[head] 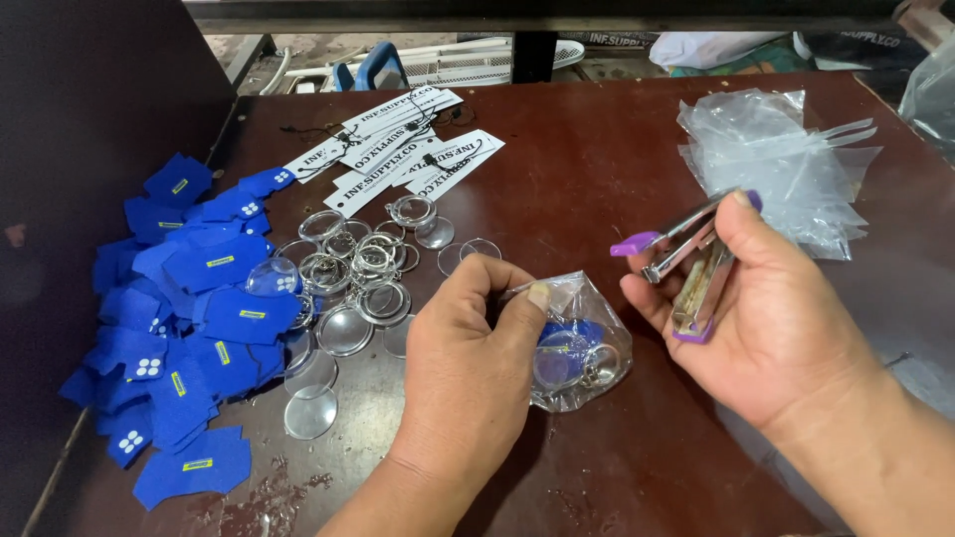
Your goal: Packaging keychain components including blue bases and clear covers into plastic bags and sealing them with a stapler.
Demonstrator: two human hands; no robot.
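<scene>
The left hand [468, 348] has its grip closed on a small clear plastic bag [577, 343], thumb and forefinger pinching the folded top edge just above the bag's bulge; inside, directly under the pinch, sit a blue felt piece and a round clear keyring with its metal ring. The right hand [766, 318] is closed around a small metal stapler with purple ends [686, 264], whose open nose points toward the pinched edge and stands just beside it, not yet on the plastic. By the look of it, this bag is filled and folded but not yet stapled. Well out to the far side of the left grip lies a heap of blue felt cut-outs [189, 318], some with small yellow or white marks, and between that heap and the left hand is a scatter of clear round keyring shells and metal rings [358, 273]. Beyond those, further from the grip, lies a fan of white paper tags on black strings [398, 149]. Beyond the right hand is a loose pile of empty clear bags [786, 159]. All of it rests on a dark red-brown worktop [597, 149]. No finished bags can be made out, while plenty of loose parts remain, so much appears left to pack.
</scene>
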